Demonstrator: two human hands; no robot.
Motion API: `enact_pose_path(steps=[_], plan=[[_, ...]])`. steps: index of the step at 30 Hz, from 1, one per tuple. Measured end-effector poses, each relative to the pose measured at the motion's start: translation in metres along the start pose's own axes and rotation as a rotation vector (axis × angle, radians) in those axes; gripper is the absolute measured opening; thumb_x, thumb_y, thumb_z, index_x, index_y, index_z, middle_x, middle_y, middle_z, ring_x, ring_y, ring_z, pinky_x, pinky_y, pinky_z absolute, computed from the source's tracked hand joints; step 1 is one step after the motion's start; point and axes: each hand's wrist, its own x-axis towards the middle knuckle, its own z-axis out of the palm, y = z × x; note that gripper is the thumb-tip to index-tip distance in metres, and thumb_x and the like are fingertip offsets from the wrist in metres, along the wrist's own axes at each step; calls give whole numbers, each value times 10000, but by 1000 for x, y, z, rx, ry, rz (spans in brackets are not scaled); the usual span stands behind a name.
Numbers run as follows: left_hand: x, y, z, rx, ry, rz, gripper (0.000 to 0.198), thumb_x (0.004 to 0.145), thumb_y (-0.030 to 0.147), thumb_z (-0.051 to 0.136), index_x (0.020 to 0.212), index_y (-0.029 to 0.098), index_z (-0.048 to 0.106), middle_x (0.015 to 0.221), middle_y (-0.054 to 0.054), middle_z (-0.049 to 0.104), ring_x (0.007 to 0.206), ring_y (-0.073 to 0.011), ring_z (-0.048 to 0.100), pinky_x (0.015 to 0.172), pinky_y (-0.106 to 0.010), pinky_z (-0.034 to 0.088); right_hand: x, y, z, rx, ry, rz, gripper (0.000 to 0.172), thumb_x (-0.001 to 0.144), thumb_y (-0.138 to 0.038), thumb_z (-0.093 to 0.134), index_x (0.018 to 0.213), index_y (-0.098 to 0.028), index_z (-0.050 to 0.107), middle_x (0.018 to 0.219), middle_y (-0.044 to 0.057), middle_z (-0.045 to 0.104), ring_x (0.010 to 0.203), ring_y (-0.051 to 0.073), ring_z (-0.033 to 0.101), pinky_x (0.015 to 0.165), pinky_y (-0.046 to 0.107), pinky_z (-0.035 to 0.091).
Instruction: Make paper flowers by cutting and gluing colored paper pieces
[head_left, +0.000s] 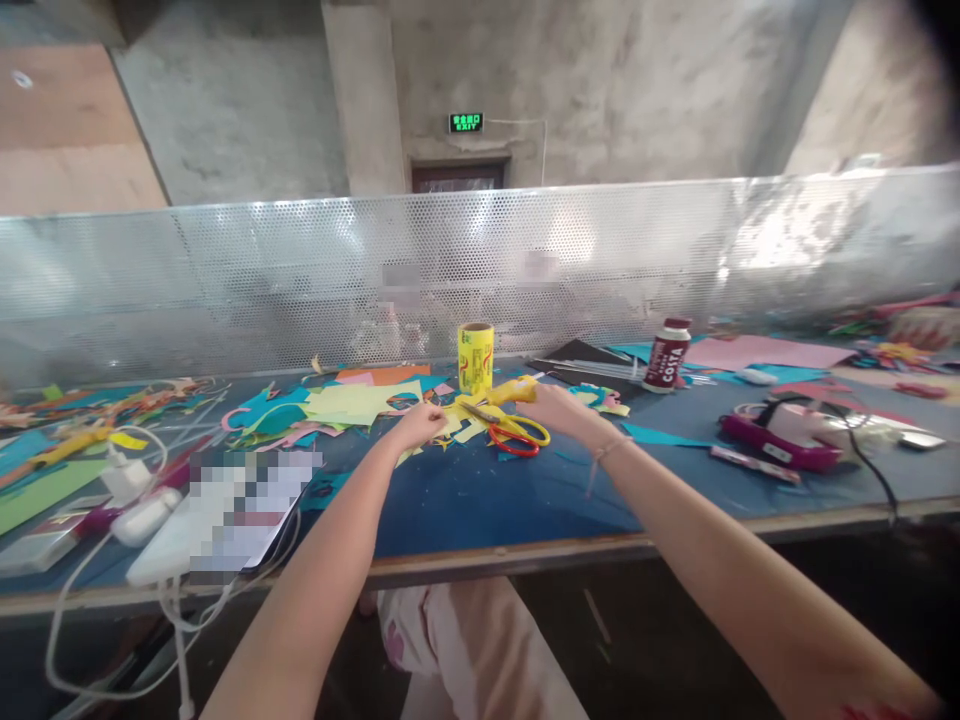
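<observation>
My left hand point(420, 426) is closed in a pinch over the yellow paper scraps point(466, 428); whatever its fingertips hold is too small to make out. My right hand point(556, 408) is closed around a yellow object point(514, 390) that narrows towards the left, its kind unclear, with part of it hidden by the fingers. Just below it, scissors with red and yellow handles point(517, 436) lie on the scraps, blades pointing up and left. Behind both hands a yellow printed roll with a hollow core point(475, 358) stands upright.
Coloured paper point(352, 402) lies left of centre. Further left are a white charger point(126, 476), cables and a flat, partly blurred device point(262, 515). A dark red bottle point(667, 356) and a purple device point(780, 442) sit to the right. A perforated metal panel point(300, 280) borders the blue table point(465, 520).
</observation>
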Motion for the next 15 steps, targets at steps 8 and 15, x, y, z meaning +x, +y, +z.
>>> enact_pose_path(steps=[8, 15], plan=[[6, -9, 3, 171, -267, -4, 166, 701, 261, 440, 586, 151, 487, 514, 9, 465, 438, -97, 405, 458, -222, 278, -3, -15, 42, -51, 59, 7, 400, 704, -445, 502, 933, -117, 502, 952, 146, 586, 788, 218, 581, 603, 271, 387], [7, -10, 4, 191, -360, 3, 209, 688, 243, 443, 500, 168, 396, 426, 32, 363, 398, -88, 338, 447, -233, 232, -9, -15, 49, -64, 40, -84, 331, 739, -406, 477, 890, -111, 486, 905, 145, 586, 814, 219, 581, 630, 257, 387]])
